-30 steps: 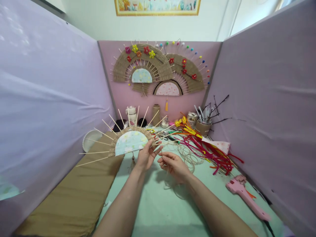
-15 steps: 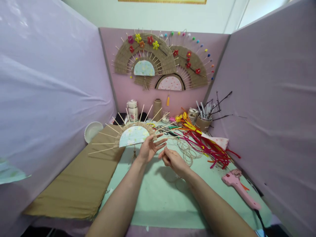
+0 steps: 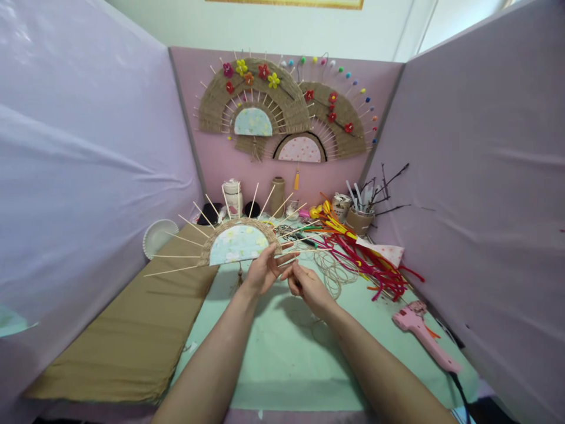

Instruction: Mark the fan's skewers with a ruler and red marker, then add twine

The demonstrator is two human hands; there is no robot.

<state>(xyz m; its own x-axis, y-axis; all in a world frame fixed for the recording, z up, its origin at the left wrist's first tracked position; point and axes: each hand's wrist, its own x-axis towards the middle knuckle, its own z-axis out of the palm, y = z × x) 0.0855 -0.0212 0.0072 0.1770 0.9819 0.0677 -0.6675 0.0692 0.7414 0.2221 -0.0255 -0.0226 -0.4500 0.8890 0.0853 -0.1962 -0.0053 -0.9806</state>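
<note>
From the head view, the left hand (image 3: 263, 272) holds the half-made fan (image 3: 236, 242) up above the green table (image 3: 282, 359), fingers closed on its right corner among the skewers. The right hand (image 3: 306, 284) is just beside it, fingertips pinched on a thin jute string (image 3: 335, 272) (barely visible at the pinch). Weaving well likely means keeping the string taut, alternating over and under each skewer, and holding the fan steady.
</note>
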